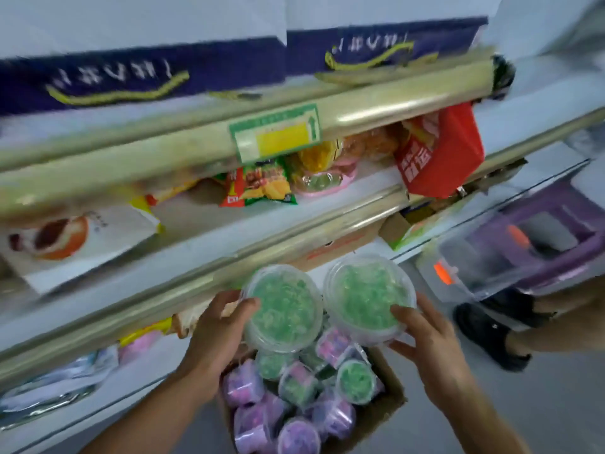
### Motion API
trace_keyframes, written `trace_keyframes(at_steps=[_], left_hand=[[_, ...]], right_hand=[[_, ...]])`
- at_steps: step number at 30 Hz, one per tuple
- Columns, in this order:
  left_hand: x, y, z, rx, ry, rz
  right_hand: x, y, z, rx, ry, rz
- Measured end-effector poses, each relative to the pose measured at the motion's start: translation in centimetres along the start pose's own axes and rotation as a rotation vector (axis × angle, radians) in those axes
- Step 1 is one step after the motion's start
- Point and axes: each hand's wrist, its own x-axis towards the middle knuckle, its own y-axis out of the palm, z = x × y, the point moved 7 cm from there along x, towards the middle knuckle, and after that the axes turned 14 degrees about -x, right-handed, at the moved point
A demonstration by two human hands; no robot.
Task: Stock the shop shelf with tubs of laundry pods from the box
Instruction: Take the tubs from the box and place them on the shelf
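Before tiered shop shelves [294,231], our left hand [212,332] and right hand [425,342] each grip a clear green-filled round tub [281,306] [366,293] above the brown cardboard box [389,404] — lifted, we judge, needing shelf placement next.

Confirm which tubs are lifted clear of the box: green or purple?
The two large green tubs: one held by the left hand, one by the right hand. Purple tubs sit in the box.
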Motion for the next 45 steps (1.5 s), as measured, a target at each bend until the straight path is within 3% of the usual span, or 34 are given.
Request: trace_keyframes(at_steps=[12,22,36,45], left_hand=[[-20.5,-3.5,-22.2,-0.229,0.214,0.234],[-30.0,-6.8,-35.2,-0.338,0.388,0.321],[-30.1,-3.2,-51.8,-0.394,0.63,0.129],[-23.6,0.7,-55.6,-0.282,0.545,-0.039]], right_hand=[[-17.9,-4.3,24.2,0.115,-0.357,-0.103],[-22.8,-4.6,38.1,0.239,-0.497,-0.052],[-17.0,-3.0,57.8,0.084,-0.682,-0.05],[-9.0,-0.6,61.8,-0.045,-0.586,-0.054]])
